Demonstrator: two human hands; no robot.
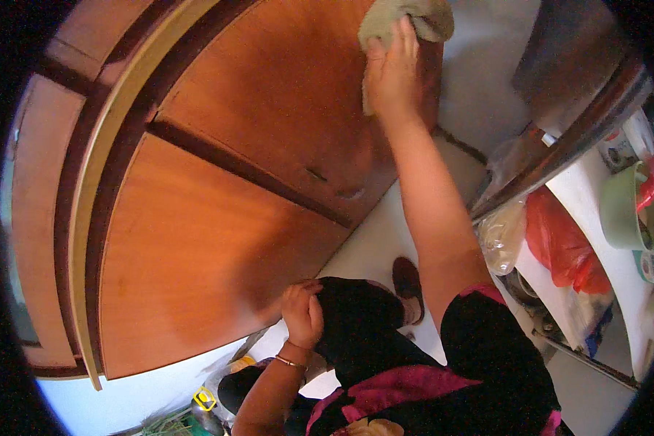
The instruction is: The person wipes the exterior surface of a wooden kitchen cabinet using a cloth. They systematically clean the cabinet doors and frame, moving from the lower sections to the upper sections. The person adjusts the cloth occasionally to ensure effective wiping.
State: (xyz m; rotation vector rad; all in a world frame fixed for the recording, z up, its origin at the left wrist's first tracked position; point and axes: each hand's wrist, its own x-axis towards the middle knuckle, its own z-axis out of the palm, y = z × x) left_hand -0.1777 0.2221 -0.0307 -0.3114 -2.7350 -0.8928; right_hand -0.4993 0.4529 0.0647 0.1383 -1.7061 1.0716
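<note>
A greenish-beige cloth (379,24) lies under my right hand (397,76), pressed against the upper part of a brown wooden cabinet door (283,82), near its far side edge. That arm is stretched out, with the fingers spread on the cloth. My left hand (303,313) rests by my bent knee, close to the lower edge of a second wooden door (196,245); its fingers are loosely curled and nothing shows in it. A thin bracelet circles the left wrist. Dark gaps run between the door panels.
At the right stand a green plastic container (624,210) with a pink item, a red plastic bag (564,240) and a clear plastic bag (502,240). A dark curved edge (567,147) juts in at the upper right. A bottle (204,406) is at the lower left.
</note>
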